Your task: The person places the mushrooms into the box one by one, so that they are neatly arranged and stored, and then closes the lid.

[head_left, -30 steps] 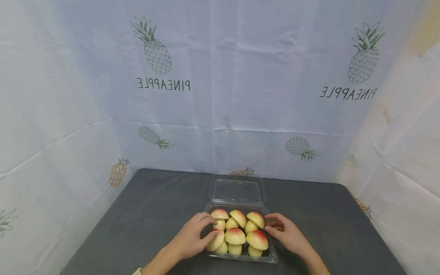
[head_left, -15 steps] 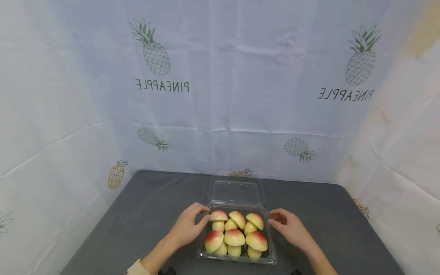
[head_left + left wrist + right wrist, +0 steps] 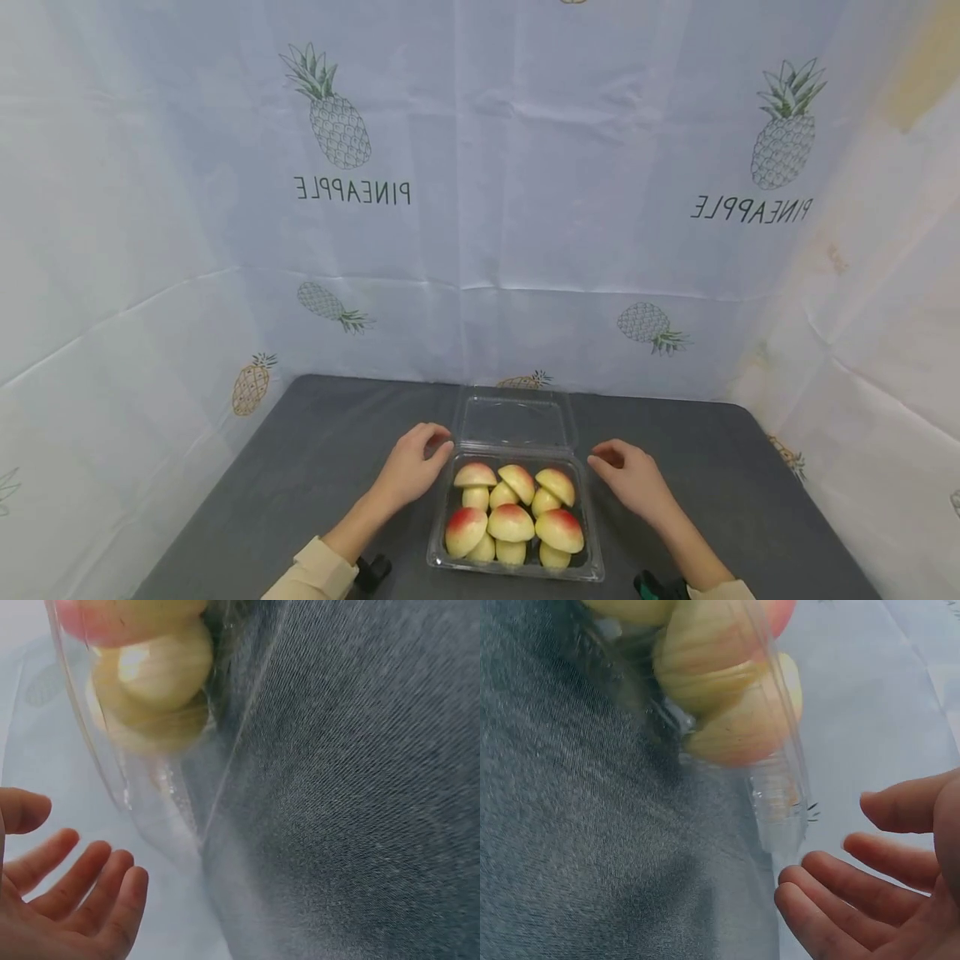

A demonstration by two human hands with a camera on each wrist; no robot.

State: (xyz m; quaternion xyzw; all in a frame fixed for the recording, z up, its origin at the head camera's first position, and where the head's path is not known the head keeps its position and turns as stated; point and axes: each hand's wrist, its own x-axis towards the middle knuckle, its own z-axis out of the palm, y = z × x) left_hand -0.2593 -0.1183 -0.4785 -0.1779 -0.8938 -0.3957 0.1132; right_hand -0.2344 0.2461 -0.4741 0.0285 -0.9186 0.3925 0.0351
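Observation:
A clear plastic clamshell box [image 3: 437, 533] sits on the dark table, its lid [image 3: 517, 421] folded back behind it. Inside are several mushroom-shaped pieces [image 3: 511, 523] in two rows, pale yellow with red-tinted caps. My left hand [image 3: 414, 467] hovers beside the box's back left corner, fingers loosely bent, holding nothing. On the other side my right hand [image 3: 633, 477] is near the back right corner, also holding nothing. Both wrist views show a gap between the fingers and the box wall; the left hand [image 3: 75, 900] and the right hand [image 3: 877, 881] have relaxed, spread fingers.
The dark table [image 3: 337, 442] extends to both sides of the box. A pale curtain [image 3: 480, 208] printed with pineapples hangs behind it and along both sides. Dark wrist straps [image 3: 372, 573] show below the hands.
My left hand has drawn back from the mushroom-shaped pieces, outward and toward the lid. My right hand has shifted slightly outward and away from me. The pieces have stayed in the box.

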